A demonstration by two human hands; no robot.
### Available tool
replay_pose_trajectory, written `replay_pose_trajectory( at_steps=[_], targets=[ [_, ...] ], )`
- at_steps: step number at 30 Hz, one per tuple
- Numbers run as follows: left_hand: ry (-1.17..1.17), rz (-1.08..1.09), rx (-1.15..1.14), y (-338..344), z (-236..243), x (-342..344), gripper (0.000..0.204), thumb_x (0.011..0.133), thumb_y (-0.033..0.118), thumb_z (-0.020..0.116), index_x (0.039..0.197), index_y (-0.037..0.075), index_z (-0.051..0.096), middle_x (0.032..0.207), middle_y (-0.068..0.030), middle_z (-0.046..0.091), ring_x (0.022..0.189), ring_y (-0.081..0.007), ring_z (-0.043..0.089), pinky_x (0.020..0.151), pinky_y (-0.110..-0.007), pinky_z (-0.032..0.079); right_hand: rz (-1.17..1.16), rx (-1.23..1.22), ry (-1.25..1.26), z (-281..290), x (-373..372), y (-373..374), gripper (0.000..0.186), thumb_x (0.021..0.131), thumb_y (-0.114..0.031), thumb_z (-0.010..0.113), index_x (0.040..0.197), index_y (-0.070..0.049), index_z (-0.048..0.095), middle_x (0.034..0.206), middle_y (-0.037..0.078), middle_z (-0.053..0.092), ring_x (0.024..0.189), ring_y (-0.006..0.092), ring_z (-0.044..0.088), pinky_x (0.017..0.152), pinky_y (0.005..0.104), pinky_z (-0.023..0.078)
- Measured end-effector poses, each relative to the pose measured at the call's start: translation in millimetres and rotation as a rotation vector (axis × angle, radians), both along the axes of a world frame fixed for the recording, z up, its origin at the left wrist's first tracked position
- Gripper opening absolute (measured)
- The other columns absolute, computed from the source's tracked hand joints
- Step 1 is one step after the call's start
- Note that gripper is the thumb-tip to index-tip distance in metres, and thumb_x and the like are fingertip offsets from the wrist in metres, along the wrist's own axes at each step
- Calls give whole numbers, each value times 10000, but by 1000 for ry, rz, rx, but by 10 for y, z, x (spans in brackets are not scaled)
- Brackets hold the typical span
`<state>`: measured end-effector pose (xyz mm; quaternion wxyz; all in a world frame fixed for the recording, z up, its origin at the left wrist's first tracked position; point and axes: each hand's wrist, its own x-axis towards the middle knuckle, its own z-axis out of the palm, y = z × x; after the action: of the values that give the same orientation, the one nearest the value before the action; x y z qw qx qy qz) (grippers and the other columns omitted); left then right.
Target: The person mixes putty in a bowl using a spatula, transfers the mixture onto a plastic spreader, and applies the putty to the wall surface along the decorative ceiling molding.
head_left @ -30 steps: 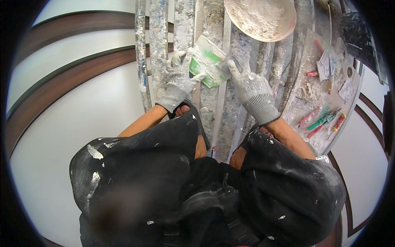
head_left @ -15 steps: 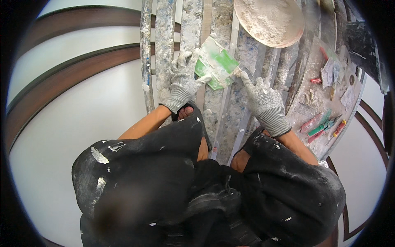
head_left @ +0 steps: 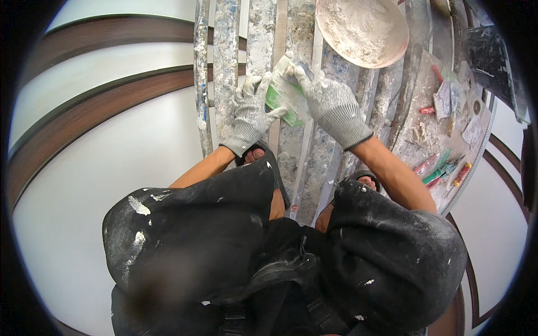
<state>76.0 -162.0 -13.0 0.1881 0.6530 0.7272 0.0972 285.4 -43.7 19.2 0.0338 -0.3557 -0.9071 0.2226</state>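
Green plate (head_left: 290, 101), white-smeared, on the splattered slatted platform (head_left: 290, 154), between the hands. Left hand (head_left: 251, 106): gloved, fingers spread wide, thumb at the plate's edge. Right hand (head_left: 332, 101): gloved, pinching a grey scraper (head_left: 303, 69). Beyond: bowl (head_left: 400, 42) of pale powder (head_left: 358, 28).

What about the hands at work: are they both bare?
No, pale grey gloves with ribbed cuffs cover both the left hand and the right hand.

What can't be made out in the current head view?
Head view: rear of the grey tool, covered by the right hand.
Head view: parts of the green sheet, hidden under white paste.
Head view: far rim of the bowl, cut by top edge.
Head view: pale scraps, too small to identify.
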Motion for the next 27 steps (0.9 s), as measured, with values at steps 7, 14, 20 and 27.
replay_pose_trajectory(
  at_steps=[7,14,20,27],
  targets=[
    [-53,33,8,-13,-74,-16,923,784,537,836,1503,64,502,1405,-171,482,1317,-366,450,1134,-517,331,31,-138,-238,197,344,-452,561,974,-140,539,1528,-85,469,1080,254,690,858,337,737,696,478,590],
    [-12,-55,15,-43,-51,-23,930,789,545,829,1524,87,492,1404,-168,487,1274,-369,462,1098,-514,362,-10,-121,-219,138,349,-514,597,971,-134,555,1553,-86,432,1100,262,685,885,363,744,731,500,597],
    [-61,-36,-52,-63,-153,-88,1059,740,663,813,1602,206,403,1447,-137,421,1339,-371,350,1141,-578,240,-45,-110,-124,83,-20,-251,507,988,-162,542,1481,-62,485,1012,230,675,846,369,740,694,495,594],
    [6,-38,44,-28,-48,-9,1003,764,554,851,1542,60,458,1413,-164,481,1295,-362,472,1113,-498,371,-23,-191,-278,211,64,-310,492,1006,-167,514,1485,-60,480,1025,227,660,886,362,735,696,488,590]
  ],
)
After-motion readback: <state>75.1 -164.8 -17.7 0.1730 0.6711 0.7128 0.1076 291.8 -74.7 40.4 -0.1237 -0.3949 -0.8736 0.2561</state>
